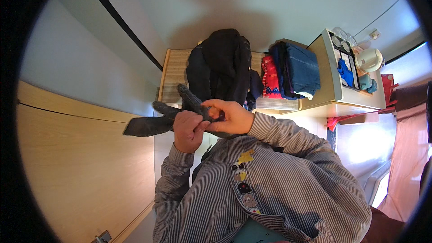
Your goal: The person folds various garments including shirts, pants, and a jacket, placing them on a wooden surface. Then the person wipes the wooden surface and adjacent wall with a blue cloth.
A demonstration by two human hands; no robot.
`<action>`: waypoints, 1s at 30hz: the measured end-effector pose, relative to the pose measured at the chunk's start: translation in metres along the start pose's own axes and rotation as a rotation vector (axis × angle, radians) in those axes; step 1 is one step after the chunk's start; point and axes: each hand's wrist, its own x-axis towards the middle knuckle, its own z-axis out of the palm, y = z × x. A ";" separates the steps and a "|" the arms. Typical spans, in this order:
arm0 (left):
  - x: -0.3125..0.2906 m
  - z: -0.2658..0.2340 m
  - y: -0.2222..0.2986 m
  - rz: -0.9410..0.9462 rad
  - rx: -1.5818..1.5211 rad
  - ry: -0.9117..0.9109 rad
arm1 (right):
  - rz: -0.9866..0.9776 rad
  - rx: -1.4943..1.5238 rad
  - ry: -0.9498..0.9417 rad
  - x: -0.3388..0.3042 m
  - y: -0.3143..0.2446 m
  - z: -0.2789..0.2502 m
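A pair of dark grey socks (150, 126) is bunched between my two hands, with loose ends sticking out to the left and upward. My left hand (188, 130) grips the bundle from below, its fingers curled and its thumb toward the right hand. My right hand (231, 118) pinches the cloth at the right side, thumb and fingers bent round it. Part of the socks is hidden behind the fingers. Just beyond the hands lies a heap of black clothes (225, 63) on a low wooden bench (175, 67).
Right of the heap sit a red patterned garment (271, 78) and a stack of folded jeans (303, 69). A cabinet (330, 69) adjoins the bench, bearing a kettle (369, 60), glasses (344, 38) and a tray with a blue item (345, 73). A wooden door (81, 166) stands at left.
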 end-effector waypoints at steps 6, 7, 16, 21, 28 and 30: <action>-0.012 0.010 -0.002 -0.170 -0.208 -0.021 | 0.145 0.255 0.060 -0.008 0.020 0.011; -0.016 0.011 -0.003 -0.198 -0.227 0.005 | 0.144 0.339 0.107 -0.010 0.022 0.012; -0.064 0.025 -0.008 -0.484 -0.124 0.103 | 0.078 0.460 0.240 -0.016 0.020 -0.004; -0.082 0.015 -0.040 -0.370 0.125 0.034 | 0.015 0.460 0.155 -0.019 0.024 -0.010; -0.034 -0.041 -0.040 -0.133 0.345 0.145 | 0.181 -0.075 -0.187 -0.004 0.012 -0.028; -0.011 -0.052 -0.025 -0.002 0.395 0.029 | 0.012 -0.206 -0.217 -0.002 -0.001 -0.036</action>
